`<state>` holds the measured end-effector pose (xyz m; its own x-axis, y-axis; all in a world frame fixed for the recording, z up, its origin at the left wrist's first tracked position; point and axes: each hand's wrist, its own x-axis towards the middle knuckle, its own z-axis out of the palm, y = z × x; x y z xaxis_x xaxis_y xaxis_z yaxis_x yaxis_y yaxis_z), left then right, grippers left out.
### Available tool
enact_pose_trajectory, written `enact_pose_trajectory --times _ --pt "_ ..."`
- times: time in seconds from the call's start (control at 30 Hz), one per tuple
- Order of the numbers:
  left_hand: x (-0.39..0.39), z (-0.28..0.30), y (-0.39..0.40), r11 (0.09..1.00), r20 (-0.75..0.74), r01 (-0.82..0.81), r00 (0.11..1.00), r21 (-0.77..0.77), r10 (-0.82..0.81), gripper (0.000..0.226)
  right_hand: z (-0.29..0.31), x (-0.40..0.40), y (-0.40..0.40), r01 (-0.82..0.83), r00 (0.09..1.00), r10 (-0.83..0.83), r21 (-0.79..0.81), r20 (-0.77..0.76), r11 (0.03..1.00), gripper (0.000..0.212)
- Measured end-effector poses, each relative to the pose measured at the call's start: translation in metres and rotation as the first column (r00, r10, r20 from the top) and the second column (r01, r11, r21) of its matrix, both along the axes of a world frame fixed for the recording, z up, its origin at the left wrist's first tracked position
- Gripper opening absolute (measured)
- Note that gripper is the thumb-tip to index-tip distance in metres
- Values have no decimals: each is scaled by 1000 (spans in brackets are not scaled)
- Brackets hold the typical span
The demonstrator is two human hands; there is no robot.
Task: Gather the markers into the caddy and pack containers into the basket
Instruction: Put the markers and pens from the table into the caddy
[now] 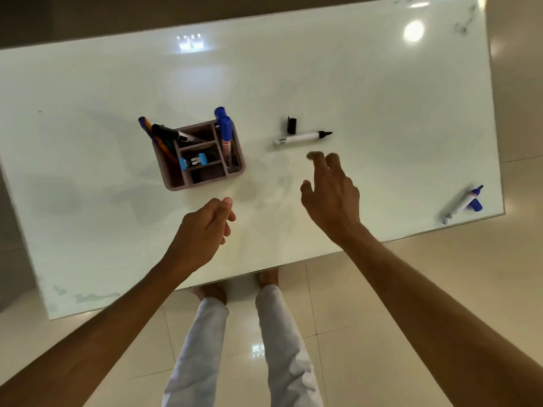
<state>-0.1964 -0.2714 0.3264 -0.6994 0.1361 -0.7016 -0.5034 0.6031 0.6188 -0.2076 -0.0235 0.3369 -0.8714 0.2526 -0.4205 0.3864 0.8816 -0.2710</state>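
While right hand point(330, 198) reaches, fingers point(318, 160) spread and empty, just short of uncapped black marker point(302, 138), left hand point(205, 227) hovers loosely curled, holding nothing, near caddy point(202, 183). Black cap point(291, 125) lies just beside marker. Caddy holds two blue markers point(225, 133) upright, one black marker, few pens at left corner; exact pen count unclear. Uncapped blue marker point(461, 204) lies on its cap at surface point(88, 142) far right edge. Judged: gathering partly done, two markers left. No basket or containers in view.

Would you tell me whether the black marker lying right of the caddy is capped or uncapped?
Uncapped. The black marker lies on the table with its tip bare, and its black cap lies apart, just beyond it.
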Motion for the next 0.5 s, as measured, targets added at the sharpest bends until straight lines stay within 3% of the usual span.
enact_pose_trajectory --times 0.1,0.2,0.4,0.5 --pt "-6 -4 12 999 13 50 999 3 -51 46 -15 -37 21 -64 997 68 106 -36 992 65" --pt "-10 -6 17 995 9 97 995 -6 -97 44 -30 -64 37 -122 992 126 125 -26 985 68" --pt "-19 -7 21 989 50 146 988 33 -148 43 -41 -52 36 -245 967 255 224 -18 943 27" --pt "-27 -7 26 991 38 132 990 37 -133 44 -37 -35 43 -206 975 218 193 -42 959 16"
